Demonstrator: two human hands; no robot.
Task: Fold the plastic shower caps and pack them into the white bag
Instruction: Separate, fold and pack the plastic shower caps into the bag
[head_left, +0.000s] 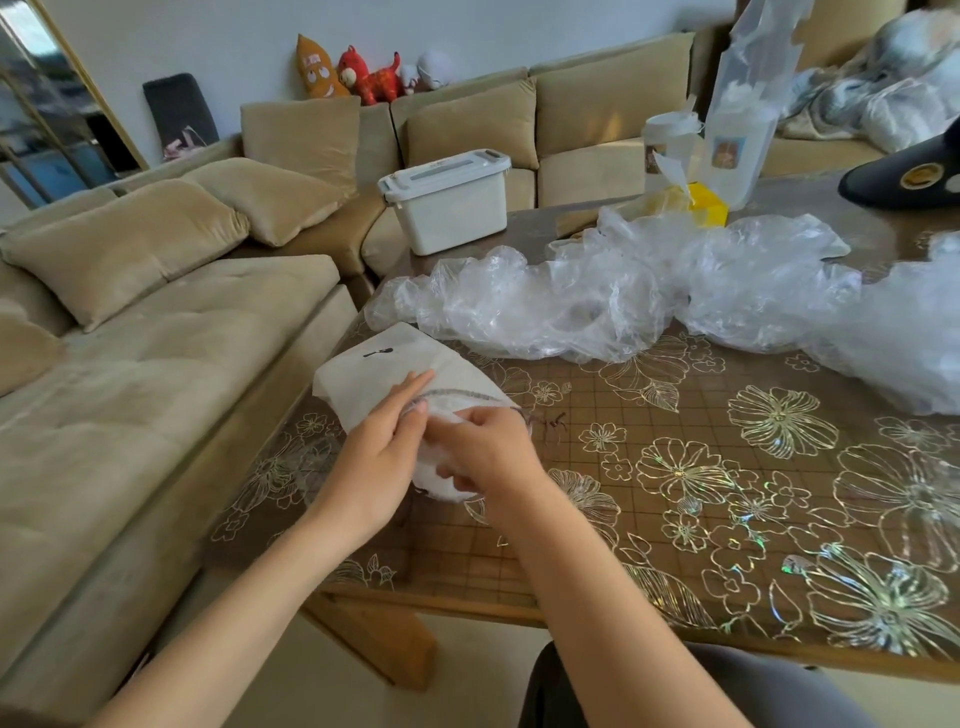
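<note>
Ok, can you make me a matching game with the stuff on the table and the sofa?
Things:
1. white bag
2. loose shower caps
3. red plush toy
4. yellow box

Places:
A. on top of the sofa back
B. far edge of the table
C. table's near left corner
D. heaped across the table's middle

Pairs: 1-C, 2-D, 3-A, 4-B

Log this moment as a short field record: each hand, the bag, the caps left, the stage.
left hand: fingers straight, resting on the white bag at its mouth
right hand: fingers curled on a white bundle at the mouth, likely a folded cap
white bag: lying at the table corner
loose shower caps: crumpled heap beyond the bag, unfolded
stage: packing under way
</note>
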